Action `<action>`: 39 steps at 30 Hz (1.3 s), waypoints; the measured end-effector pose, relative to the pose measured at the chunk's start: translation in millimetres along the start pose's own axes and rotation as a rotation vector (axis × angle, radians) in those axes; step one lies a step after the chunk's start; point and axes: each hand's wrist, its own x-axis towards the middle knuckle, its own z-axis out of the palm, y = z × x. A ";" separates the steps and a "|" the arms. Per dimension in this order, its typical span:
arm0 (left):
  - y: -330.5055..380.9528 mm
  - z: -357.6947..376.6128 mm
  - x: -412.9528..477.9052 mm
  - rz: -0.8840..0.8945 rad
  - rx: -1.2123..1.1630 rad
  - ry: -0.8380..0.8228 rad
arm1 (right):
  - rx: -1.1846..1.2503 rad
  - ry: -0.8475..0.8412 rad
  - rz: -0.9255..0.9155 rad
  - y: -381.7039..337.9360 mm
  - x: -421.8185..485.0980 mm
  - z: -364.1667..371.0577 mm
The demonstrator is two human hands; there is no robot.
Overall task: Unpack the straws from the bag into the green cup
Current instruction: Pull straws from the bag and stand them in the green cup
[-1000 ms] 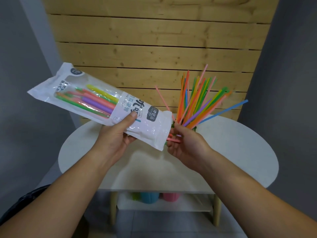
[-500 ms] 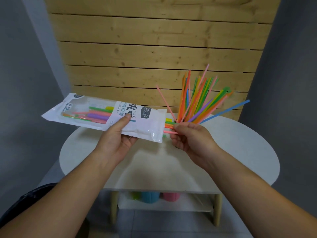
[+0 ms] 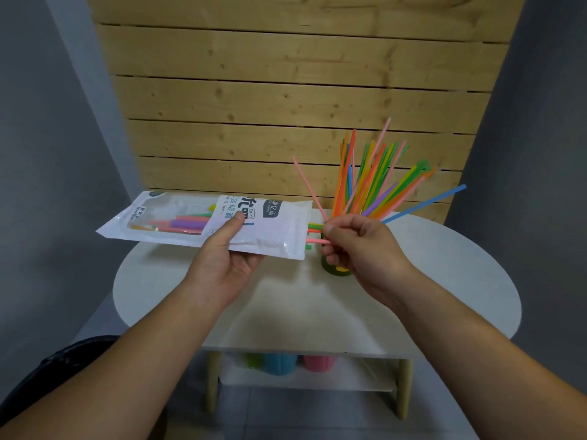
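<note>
My left hand (image 3: 227, 258) holds the white straw bag (image 3: 270, 230) level above the table, its open end pointing right. Several coloured straws (image 3: 178, 224) lie inside behind the clear window. A few straw ends (image 3: 314, 231) stick out of the opening, and the fingertips of my right hand (image 3: 359, 249) pinch them there. The green cup (image 3: 333, 269) stands on the table behind my right hand, mostly hidden. A fan of many coloured straws (image 3: 374, 182) rises out of it.
The white oval table (image 3: 444, 281) stands against a wooden plank wall (image 3: 286, 106). On a lower shelf (image 3: 365, 373) sit green, blue and pink cups (image 3: 282, 363). Grey walls close in on both sides.
The bag has dropped from a tilt to lying level and lower. My right hand has moved up to the opening and closed its fingertips on the protruding straw ends.
</note>
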 end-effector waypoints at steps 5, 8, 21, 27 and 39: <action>-3.6 2.9 -2.2 -0.010 -0.013 0.004 | -0.097 -0.107 -0.073 -3.8 -3.3 -0.1; -2.8 1.6 -2.0 -0.019 -0.038 0.030 | -0.143 -0.122 -0.098 -6.3 -3.2 -4.5; -3.0 0.4 -0.7 -0.001 -0.078 0.083 | -0.150 -0.072 -0.095 -11.2 -1.0 -14.2; -4.3 1.9 -1.8 0.000 -0.066 0.074 | -0.145 -0.028 -0.070 -5.5 -1.0 -4.7; 2.9 -1.0 3.0 0.012 -0.135 0.100 | -0.048 0.044 -0.095 -14.7 0.4 -18.3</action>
